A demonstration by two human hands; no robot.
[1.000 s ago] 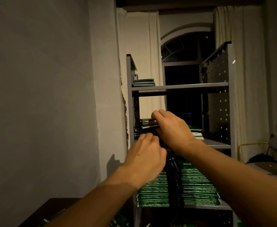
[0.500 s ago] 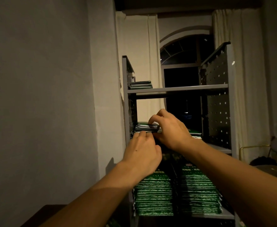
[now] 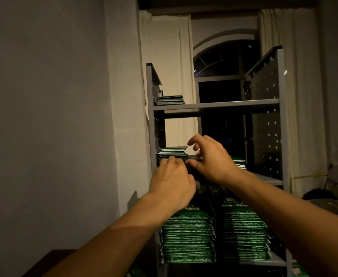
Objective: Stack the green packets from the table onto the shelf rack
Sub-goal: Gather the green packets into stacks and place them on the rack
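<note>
**Both hands at the middle shelf, packets piling up**

Nearest, at the bottom left of the frame, a dark corner of the counter (image 3: pixel 50 262) pokes in under the forearms. Just past it, low in the middle, the bottom shelf carries two tall stacks of green packets (image 3: pixel 188 236) side by side.

Mid frame, both hands sit at the middle shelf of the grey shelf rack (image 3: pixel 216 105). The left hand (image 3: pixel 172 182) has its fingers curled over the front edge of a small pile of packets (image 3: pixel 172 151); can't tell if that grip is actually pinching one. The right hand (image 3: pixel 212 158) has fingers spread and loosely bent, thumb touching a dark packet edge.

Higher up, another short pile (image 3: pixel 170 99) lies at the top shelf's left end. Behind that: a dark arched window (image 3: pixel 224 60) and pale curtains (image 3: pixel 296 76).
</note>
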